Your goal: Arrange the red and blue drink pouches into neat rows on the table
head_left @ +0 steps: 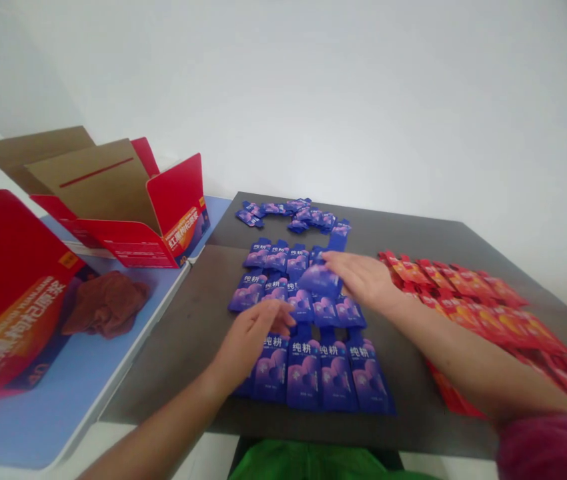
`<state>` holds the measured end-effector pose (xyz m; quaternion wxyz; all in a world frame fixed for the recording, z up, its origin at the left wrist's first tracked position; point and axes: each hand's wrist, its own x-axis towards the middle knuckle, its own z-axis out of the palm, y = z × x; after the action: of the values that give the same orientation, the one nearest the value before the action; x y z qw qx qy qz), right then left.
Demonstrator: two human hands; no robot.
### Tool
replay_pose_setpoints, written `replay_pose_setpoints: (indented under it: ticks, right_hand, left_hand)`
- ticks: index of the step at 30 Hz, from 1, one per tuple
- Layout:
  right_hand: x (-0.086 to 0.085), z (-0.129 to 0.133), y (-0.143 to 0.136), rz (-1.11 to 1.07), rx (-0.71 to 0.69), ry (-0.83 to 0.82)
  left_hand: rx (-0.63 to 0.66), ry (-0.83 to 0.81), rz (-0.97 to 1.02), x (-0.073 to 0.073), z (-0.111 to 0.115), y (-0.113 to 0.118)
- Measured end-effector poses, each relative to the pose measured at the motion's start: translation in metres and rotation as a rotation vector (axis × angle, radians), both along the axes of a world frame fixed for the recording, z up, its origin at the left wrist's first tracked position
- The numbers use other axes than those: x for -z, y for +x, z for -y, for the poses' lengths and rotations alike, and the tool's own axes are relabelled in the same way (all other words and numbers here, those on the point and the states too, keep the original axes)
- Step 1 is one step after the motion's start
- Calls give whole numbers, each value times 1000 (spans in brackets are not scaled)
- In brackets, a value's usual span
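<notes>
My right hand [361, 277] grips the edge of a purple-blue pouch [319, 279], which is tilted over the others. Below and to the left, my left hand [263, 323] hovers over the pouches with loosely bent fingers and nothing visible in it. Under both hands, purple-blue pouches lie in overlapping rows, with the front row [303, 373] nearest me. Part of that row is hidden by my left hand. Farther back is a loose pile of the same pouches [308, 217].
Red pouches [473, 307] lie in rows on the right of the dark table [178, 333]. To the left, a blue table [38, 427] carries an open red carton [133, 233], a nearer red carton [8, 300] and a crumpled brown cloth [108, 303]. A white wall stands behind.
</notes>
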<state>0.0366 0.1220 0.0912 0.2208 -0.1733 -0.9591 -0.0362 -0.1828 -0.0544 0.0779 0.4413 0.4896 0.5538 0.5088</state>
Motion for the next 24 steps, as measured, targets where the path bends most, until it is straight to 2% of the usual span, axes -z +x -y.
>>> replay_pose_setpoints:
  ticks: [2,3,5,7,9,11,14,16,18,21,24]
  right_hand:
    - [-1,41,11,-7,-173,24]
    - [-2,56,15,-9,-215,22]
    - [-1,77,21,-14,-239,-20]
    - [1,88,25,-61,-203,-104]
    - [5,94,28,-235,-83,-210]
    - [8,99,30,-503,132,-384]
    - [10,109,25,-717,362,-916]
    - [9,116,18,-727,393,-1291]
    - [8,122,11,-771,406,-1520]
    - [8,122,7,-839,438,-1664]
    - [13,98,15,-887,488,-1570]
  left_hand:
    - [200,-125,252,-11,8,24]
    - [241,-175,342,-14,12,34]
    - [230,-238,451,-14,18,48]
    - [170,-239,483,-8,23,54]
    - [115,-213,448,-1,27,56]
    - [79,-182,365,6,31,56]
    - [92,-130,205,13,37,60]
    - [126,-90,92,16,41,64]
    - [163,-40,-20,19,44,70]
    - [203,35,-144,23,47,75]
    - [220,106,-228,28,51,72]
